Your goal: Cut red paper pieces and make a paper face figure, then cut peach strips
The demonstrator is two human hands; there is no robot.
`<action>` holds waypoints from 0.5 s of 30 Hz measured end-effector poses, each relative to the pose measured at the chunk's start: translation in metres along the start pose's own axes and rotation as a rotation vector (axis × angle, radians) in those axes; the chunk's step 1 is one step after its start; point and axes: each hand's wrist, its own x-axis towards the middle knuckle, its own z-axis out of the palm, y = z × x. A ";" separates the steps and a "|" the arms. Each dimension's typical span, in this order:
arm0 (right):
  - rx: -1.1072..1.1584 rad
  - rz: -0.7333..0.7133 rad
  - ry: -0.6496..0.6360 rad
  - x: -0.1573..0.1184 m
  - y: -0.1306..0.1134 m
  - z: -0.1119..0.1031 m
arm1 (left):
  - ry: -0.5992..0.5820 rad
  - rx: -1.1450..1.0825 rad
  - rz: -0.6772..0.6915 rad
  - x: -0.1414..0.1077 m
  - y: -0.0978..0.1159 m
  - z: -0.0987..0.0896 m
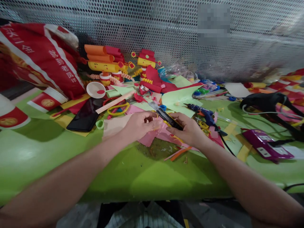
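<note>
My right hand (186, 128) is closed round a black utility knife (167, 117), whose blade points up and to the left. Just left of it, my left hand (142, 125) pinches with thumb and fingers over the pink paper (147, 138). A speck of yellow shows at those fingertips, too small to name. Loose pink and yellow scraps lie under both hands. Close to the right hand rests a blue glue gun (203, 113) with its nozzle toward the left. A small blue ring (162, 107) lies just beyond the knife.
Paper figures (102, 66) stand at the back by the perforated metal panel (147, 28). On the left are a black phone (85, 115), red paper cups (48, 99) and a big red bag (47, 57). A purple power strip (267, 144) with cords sits at the right.
</note>
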 end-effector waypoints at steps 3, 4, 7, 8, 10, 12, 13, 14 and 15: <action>-0.005 -0.017 0.006 0.001 0.001 0.003 | -0.006 -0.010 0.004 0.002 -0.002 0.002; -0.006 -0.004 0.026 0.002 0.003 0.003 | -0.004 0.009 0.007 0.001 -0.001 0.003; 0.001 0.060 0.144 0.006 0.014 0.000 | -0.109 0.075 0.077 -0.007 0.006 0.008; 0.009 0.070 0.199 0.007 0.018 -0.002 | -0.205 0.087 0.142 -0.012 0.010 0.010; 0.006 0.051 0.304 0.011 0.025 -0.007 | -0.473 0.119 0.355 -0.021 0.018 0.014; -0.067 -0.002 0.352 0.013 0.030 -0.012 | -0.644 0.190 0.524 -0.028 0.022 0.015; -0.126 -0.030 0.349 0.014 0.031 -0.015 | -0.655 0.226 0.549 -0.029 0.022 0.013; -0.190 -0.053 0.330 0.015 0.033 -0.017 | -0.632 0.255 0.537 -0.029 0.020 0.010; -0.252 -0.069 0.295 0.015 0.034 -0.019 | -0.550 0.290 0.488 -0.027 0.017 0.005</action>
